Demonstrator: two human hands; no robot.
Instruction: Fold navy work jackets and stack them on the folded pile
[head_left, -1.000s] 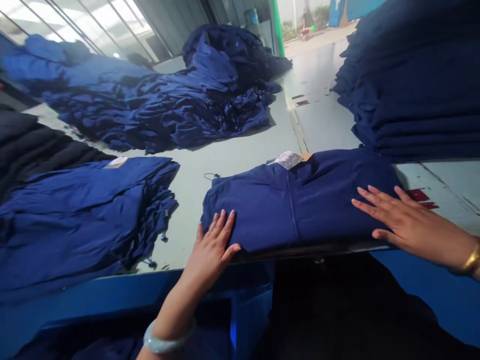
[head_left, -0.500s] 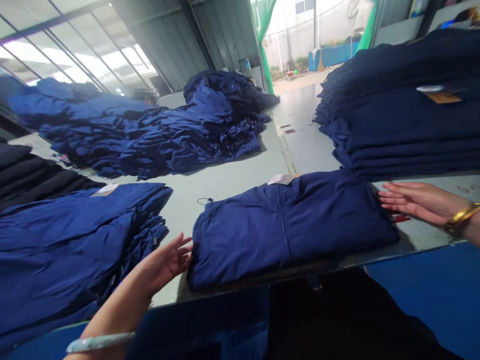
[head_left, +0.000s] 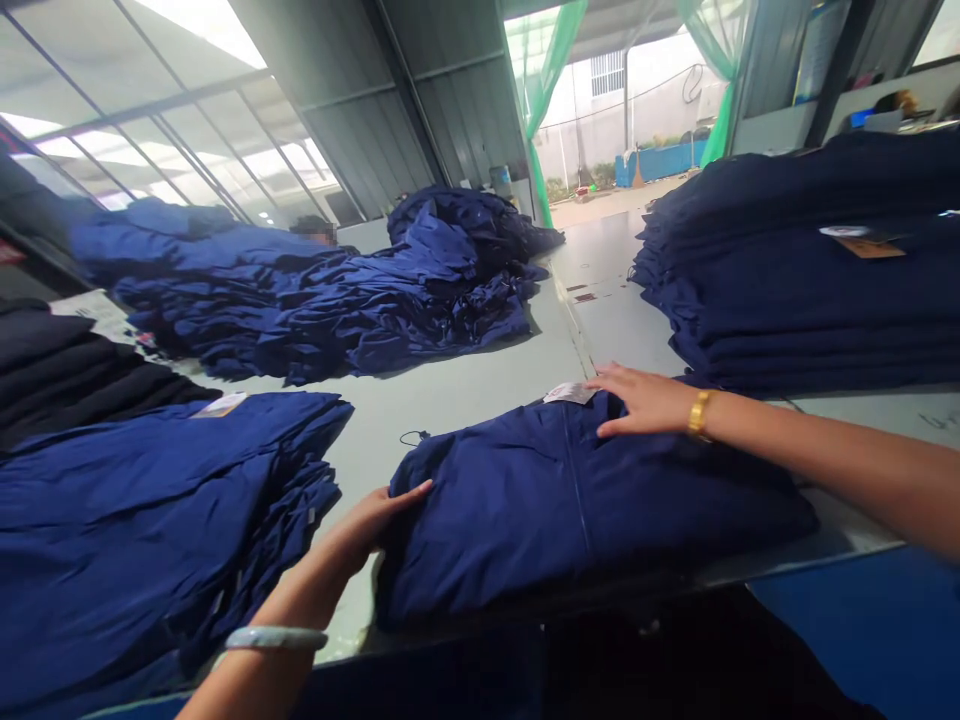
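A folded navy zip jacket [head_left: 495,510] lies near the table's front edge, zip facing up. At its left edge my left hand [head_left: 381,515] grips it, thumb on top and the other fingers hidden beneath or behind the fabric. Over the upper part, by the collar, my right hand [head_left: 646,402] is open with fingers apart, its fingertips beside the white paper tag [head_left: 568,393]. A dark cord loop [head_left: 412,437] sticks out at the jacket's upper left corner.
A stack of folded navy garments [head_left: 810,300] stands at the right. More blue garments [head_left: 150,490] are stacked at the left, near black ones [head_left: 82,370]. A loose blue heap [head_left: 337,300] covers the far side of the table [head_left: 480,390]. A person is partly visible behind it.
My right hand has moved from beside the jacket's right edge to its collar area. My left hand has closed on the left edge, thumb now over the fabric. The view has tilted up slightly.
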